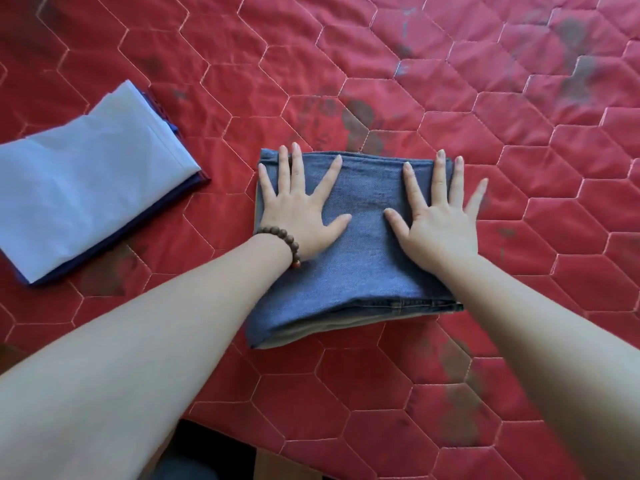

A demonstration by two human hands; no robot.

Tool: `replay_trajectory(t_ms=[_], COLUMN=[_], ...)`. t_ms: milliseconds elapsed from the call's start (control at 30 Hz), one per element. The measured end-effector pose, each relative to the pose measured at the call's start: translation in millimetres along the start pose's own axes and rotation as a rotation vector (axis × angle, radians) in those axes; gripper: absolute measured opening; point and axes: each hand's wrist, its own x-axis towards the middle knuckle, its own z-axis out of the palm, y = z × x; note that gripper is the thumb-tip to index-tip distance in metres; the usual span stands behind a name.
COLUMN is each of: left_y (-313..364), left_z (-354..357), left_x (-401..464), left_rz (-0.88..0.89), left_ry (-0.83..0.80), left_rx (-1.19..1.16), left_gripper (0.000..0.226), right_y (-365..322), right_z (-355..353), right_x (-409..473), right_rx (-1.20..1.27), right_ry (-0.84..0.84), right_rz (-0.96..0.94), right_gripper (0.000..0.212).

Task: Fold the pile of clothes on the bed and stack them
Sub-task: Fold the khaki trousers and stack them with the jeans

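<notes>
A folded pair of blue jeans (363, 268) lies in the middle of the red quilted bed (346, 64). My left hand (301, 209) rests flat on its left part, fingers spread, with a brown bead bracelet on the wrist. My right hand (440, 216) lies flat on its right part, fingers spread too. Neither hand grips the cloth. A paler layer shows under the jeans' near edge. To the left lies a folded light blue garment (86, 181) on top of a dark blue one whose edge sticks out.
The bed's near edge (242, 441) runs along the bottom, with a dark gap and a wooden part below it. Red quilt with hexagon stitching and grey stains spreads behind and to the right of the jeans.
</notes>
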Motion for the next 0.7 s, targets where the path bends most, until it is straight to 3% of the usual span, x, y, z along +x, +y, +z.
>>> replay_trajectory(t_ms=[100, 200, 433, 633, 700], left_y=[0, -4, -16, -21, -28], left_z=[-4, 16, 43, 28, 10], left_x=[-44, -87, -93, -89, -92], left_rz=[0.096, 0.199, 0.246, 0.254, 0.247], left_ry=[-0.075, -0.126, -0.058, -0.218, -0.281], left_rx=[0.028, 0.177, 0.162, 0.069, -0.084], left_gripper=[0.111, 0.124, 0.122, 0.116, 0.111], right_y=[-21, -37, -5, -7, -18], right_z=[-3, 12, 26, 14, 4], right_x=[-39, -70, -73, -74, -75], right_rx=[0.079, 0.085, 0.072, 0.054, 0.135], right_ry=[0.091, 0.048, 0.051, -0.028, -0.046], right_rz=[-0.236, -0.422, -0.268, -0.190, -0.136], right_gripper=[0.085, 0.077, 0.086, 0.081, 0.074])
